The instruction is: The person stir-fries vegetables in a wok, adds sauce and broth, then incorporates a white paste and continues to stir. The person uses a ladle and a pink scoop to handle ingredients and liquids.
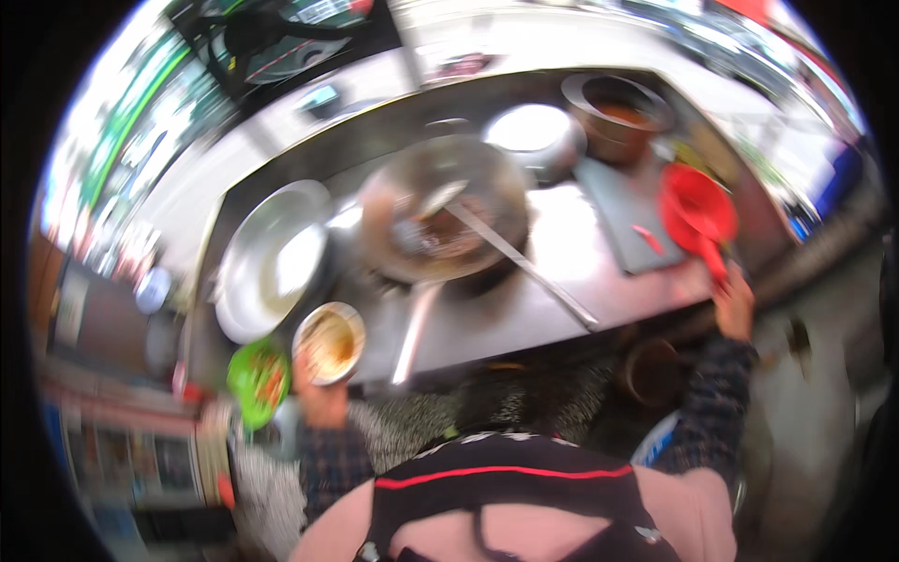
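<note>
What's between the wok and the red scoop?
Head view: from the wok, a bare strip of steel counter, then the grey board, up to the red scoop.

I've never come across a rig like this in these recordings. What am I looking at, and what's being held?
No machine here: these are a person's bare hands, in one blurred picture from a fisheye camera on the head, looking down, so straight edges bend. The left hand holds a bowl with something yellowish inside. The right hand grips the handle of a red dipper. On the metal worktop are a wok with a long-handled utensil leaning in it, a silver basin, a gray board and, farther back, a pot with reddish contents.
</note>
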{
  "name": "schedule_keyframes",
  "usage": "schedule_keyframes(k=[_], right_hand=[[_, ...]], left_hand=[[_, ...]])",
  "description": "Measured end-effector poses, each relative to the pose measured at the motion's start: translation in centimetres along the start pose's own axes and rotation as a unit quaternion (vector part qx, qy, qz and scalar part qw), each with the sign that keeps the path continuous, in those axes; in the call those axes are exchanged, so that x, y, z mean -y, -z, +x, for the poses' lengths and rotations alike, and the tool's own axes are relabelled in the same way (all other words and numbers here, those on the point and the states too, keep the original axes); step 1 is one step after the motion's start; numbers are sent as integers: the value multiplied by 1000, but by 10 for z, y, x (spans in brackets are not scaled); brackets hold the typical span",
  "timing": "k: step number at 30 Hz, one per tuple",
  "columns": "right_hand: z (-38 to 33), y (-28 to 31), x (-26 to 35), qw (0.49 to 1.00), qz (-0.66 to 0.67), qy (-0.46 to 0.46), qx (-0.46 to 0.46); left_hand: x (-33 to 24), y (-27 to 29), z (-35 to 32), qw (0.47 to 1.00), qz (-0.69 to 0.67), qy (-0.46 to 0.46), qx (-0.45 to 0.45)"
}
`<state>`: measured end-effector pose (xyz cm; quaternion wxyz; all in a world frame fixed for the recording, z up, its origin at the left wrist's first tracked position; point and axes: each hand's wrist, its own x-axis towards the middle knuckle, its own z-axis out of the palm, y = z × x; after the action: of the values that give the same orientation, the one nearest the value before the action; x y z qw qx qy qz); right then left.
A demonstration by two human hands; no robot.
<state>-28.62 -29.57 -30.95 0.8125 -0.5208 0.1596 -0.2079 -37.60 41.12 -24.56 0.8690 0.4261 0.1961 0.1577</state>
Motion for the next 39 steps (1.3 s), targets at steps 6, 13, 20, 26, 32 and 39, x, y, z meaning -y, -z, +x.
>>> schedule_keyframes(k=[6, 13, 20, 26, 32, 39], right_hand=[[61, 23, -19, 991, 45, -121, 21], [67, 2, -20, 981, 72, -177, 48], [-7, -76, 20, 997, 7, -31, 63], [-56, -124, 54, 997, -44, -1, 65], [-86, -136, 67, 992, -100, 13, 77], [-104, -151, 59, 990, -84, 11, 108]], left_hand=[[-3, 9, -36, 998, 19, -51, -13], [4, 27, -47, 997, -2, -75, 2], [1, 28, -37, 998, 0, -32, -52], [9, 19, -21, 997, 6, -23, -77], [15, 20, -10, 1000, -5, -6, -29], [13, 34, -7, 1000, -11, 16, 20]])
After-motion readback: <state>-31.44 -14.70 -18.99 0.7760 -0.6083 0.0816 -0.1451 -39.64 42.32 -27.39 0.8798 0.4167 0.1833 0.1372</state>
